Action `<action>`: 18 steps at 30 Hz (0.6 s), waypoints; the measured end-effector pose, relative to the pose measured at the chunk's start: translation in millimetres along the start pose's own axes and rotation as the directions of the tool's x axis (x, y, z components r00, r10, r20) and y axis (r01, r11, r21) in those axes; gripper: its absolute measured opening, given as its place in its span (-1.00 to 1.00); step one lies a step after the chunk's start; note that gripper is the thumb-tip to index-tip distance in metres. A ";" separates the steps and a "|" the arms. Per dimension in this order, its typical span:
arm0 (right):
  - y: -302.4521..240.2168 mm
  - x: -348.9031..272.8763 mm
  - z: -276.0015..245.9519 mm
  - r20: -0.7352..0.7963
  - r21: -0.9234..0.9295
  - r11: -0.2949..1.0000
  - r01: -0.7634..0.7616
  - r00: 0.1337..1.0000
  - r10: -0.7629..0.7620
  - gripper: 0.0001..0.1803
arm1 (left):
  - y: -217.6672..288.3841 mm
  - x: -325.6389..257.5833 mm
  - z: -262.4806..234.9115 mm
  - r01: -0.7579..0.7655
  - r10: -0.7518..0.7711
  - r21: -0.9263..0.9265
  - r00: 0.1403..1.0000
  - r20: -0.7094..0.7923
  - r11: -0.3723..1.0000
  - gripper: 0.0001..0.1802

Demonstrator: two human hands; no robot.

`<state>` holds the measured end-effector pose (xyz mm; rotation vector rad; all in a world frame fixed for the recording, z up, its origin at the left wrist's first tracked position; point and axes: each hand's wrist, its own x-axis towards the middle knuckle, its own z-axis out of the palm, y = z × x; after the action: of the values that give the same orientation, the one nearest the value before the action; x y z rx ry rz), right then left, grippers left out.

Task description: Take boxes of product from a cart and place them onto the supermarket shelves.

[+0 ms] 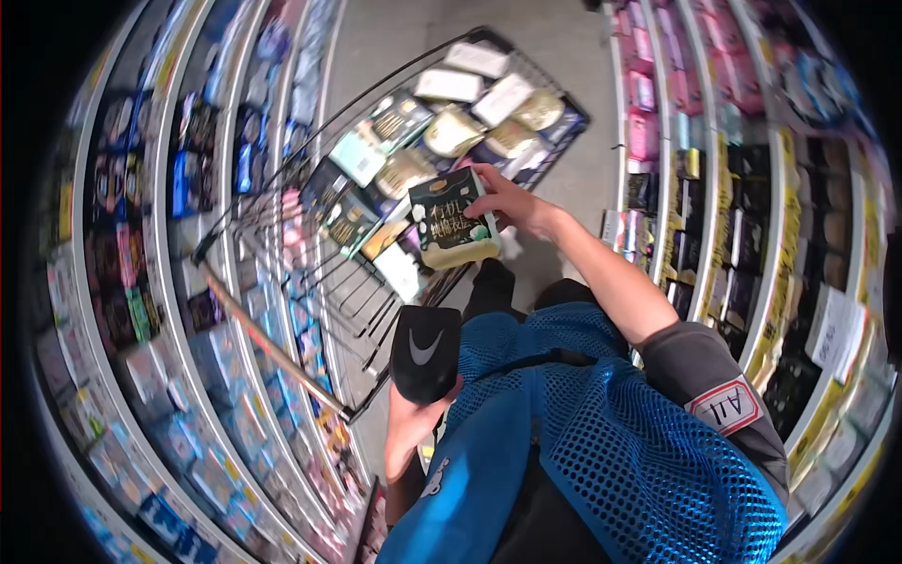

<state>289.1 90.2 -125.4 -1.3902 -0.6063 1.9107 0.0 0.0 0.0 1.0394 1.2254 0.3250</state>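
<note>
while the right hand (pixel 512 201) grips a dark box (pixel 438 221) over the cart's (pixel 490 38) near side, the left hand's (pixel 413 421) hold can't be read

left shelving (pixel 163 160) and right shelving (pixel 781 235) bend along both sides of a grey floor (pixel 573 56); left side carries mostly blue and pale packs, right side has pink packs (pixel 642 89) at the far end and darker ones closer in; the black wire cart stands at an angle between them, its long handle (pixel 272 339) toward the lower left;

person wears a blue mesh vest (pixel 648 423) over dark clothing; cart load sits toward the end away from the handle: white boxes (pixel 449 85), gold-toned packs (pixel 453 132), a pale mint box (pixel 357 155), dark packs between; several blurred;

dark box has white lettering and a pale gold lower edge, front face toward camera; right hand is partly closed on its right edge, thumb and fingers bent round it; can't tell if its underside touches the load;

black rounded object (pixel 421 348) with a grey curved mark overlaps the left hand, most fingers hidden; can't tell its kind, how far open that hand is, or whether it has hold of the object; red-bordered white label (pixel 722 406) on the right sleeve
</note>
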 end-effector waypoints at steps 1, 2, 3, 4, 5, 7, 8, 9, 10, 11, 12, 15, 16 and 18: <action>-4.0 -18.2 -4.1 -0.021 0.189 0.980 0.065 0.998 -0.063 -0.22 | 7.9 3.2 0.8 0.016 -0.015 -0.024 0.999 0.050 1.000 -0.54; -11.2 -40.6 -5.7 -0.023 0.413 0.892 0.182 0.982 -0.189 -0.28 | 18.7 9.0 0.6 -0.009 0.000 0.090 0.994 0.107 0.996 -0.53; -11.4 -47.6 -15.2 -0.019 0.565 0.772 0.291 0.940 -0.341 -0.29 | 28.2 26.3 1.1 -0.093 0.068 0.156 0.985 0.157 0.983 -0.54; -8.0 -81.5 -22.6 -0.063 0.606 0.717 0.345 0.919 -0.389 -0.28 | 36.6 18.6 17.0 -0.119 0.089 0.147 0.976 0.197 0.982 -0.55; -8.9 -114.1 -29.2 -0.116 0.639 0.647 0.416 0.883 -0.454 -0.27 | 47.1 15.1 30.3 -0.161 0.122 0.148 0.962 0.245 0.976 -0.56; -2.9 -169.1 -46.6 -0.236 0.594 0.569 0.569 0.799 -0.553 -0.26 | 62.4 17.0 56.7 -0.190 0.096 0.294 0.947 0.305 0.937 -0.64; 0.1 -191.5 -51.0 -0.280 0.561 0.512 0.650 0.731 -0.622 -0.25 | 69.0 15.4 69.8 -0.218 0.136 0.203 0.925 0.355 0.955 -0.65; 1.8 -216.4 -53.4 -0.325 0.503 0.503 0.703 0.693 -0.644 -0.23 | 73.3 14.9 82.0 -0.231 0.170 0.108 0.898 0.405 0.967 -0.65; 7.7 -238.6 -55.7 -0.367 0.462 0.491 0.738 0.663 -0.652 -0.22 | 81.6 13.3 96.4 -0.273 0.189 0.105 0.852 0.489 0.956 -0.66; 13.8 -258.4 -57.9 -0.408 0.418 0.481 0.770 0.633 -0.658 -0.22 | 87.2 13.1 110.7 -0.299 0.188 0.126 0.821 0.539 0.946 -0.66; 19.1 -274.9 -59.6 -0.453 0.382 0.505 0.774 0.633 -0.628 -0.20 | 91.2 11.5 123.7 -0.315 0.189 0.115 0.782 0.594 0.942 -0.66; 33.7 -320.1 -58.9 -0.558 0.215 0.478 0.852 0.509 -0.656 -0.21 | 101.0 -8.3 152.7 -0.366 0.189 0.113 0.691 0.698 0.924 -0.65; 38.6 -328.7 -58.8 -0.566 0.114 0.482 0.869 0.455 -0.687 -0.19 | 99.1 -11.9 155.3 -0.401 0.194 0.128 0.668 0.718 0.907 -0.63; 44.2 -350.7 -51.1 -0.560 0.026 0.469 0.883 0.402 -0.725 -0.13 | 102.8 -22.5 161.8 -0.403 0.184 0.104 0.613 0.768 0.909 -0.55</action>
<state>393.2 -205.0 46.6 -0.9698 -0.5408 0.7391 165.9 -38.3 90.8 1.4304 0.3288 -0.0456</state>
